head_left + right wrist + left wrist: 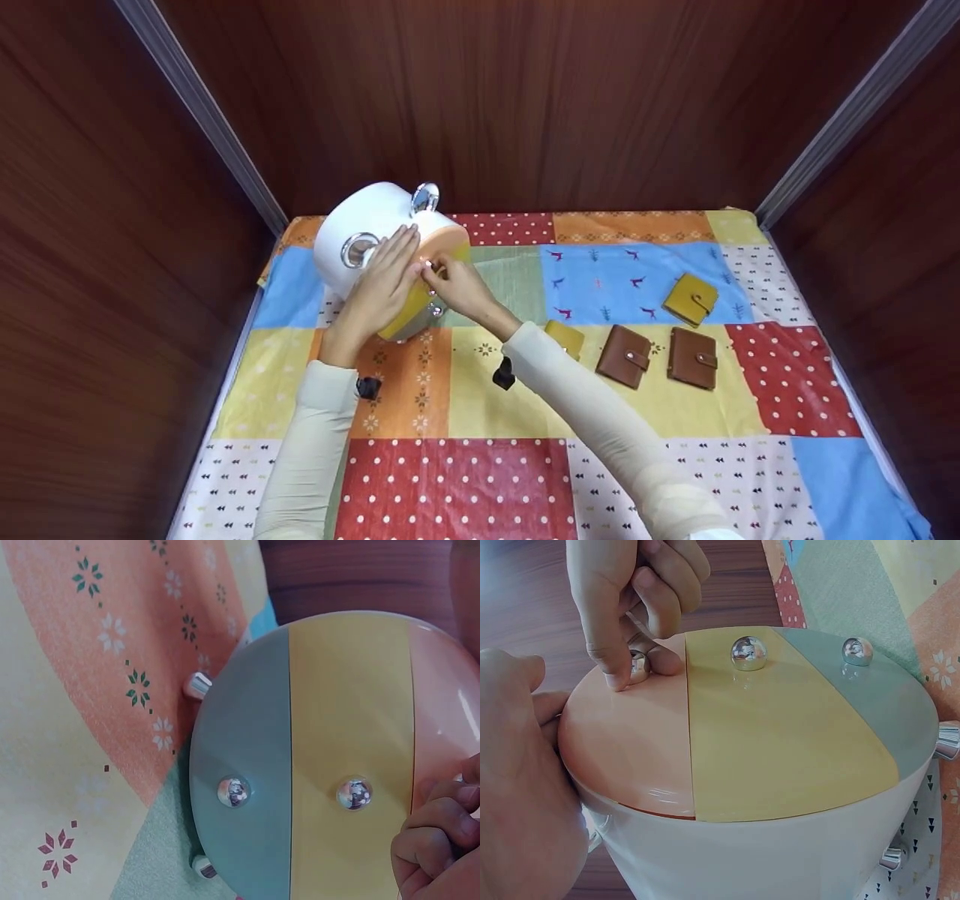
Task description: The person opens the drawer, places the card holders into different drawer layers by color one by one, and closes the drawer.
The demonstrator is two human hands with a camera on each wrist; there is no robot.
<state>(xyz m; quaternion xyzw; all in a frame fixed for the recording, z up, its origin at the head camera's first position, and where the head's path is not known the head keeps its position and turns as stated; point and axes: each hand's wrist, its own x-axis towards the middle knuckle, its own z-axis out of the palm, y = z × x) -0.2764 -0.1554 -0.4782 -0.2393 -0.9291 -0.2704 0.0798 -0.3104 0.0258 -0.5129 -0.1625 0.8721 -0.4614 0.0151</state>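
A white rounded drawer box [375, 202] lies tipped at the left of the table. Its front has three panels: orange [641, 746], yellow [780, 742] and grey-green [855, 679], each with a silver ball knob. My right hand [461, 289] pinches the orange panel's knob [640, 667] between thumb and forefinger, the other fingers curled. Against the white side, at the orange panel's edge, my left hand [382, 277] rests with straight fingers. In the right wrist view the orange knob is mostly hidden by my curled fingers [435, 832].
Right of the box lie two brown snap wallets [624, 356] and a mustard one [690, 298]. Another yellow wallet [564, 337] is partly behind my right forearm. A silver ring handle [425, 197] tops the box. Dark wood panels [480, 105] wall the patchwork-covered table [457, 480].
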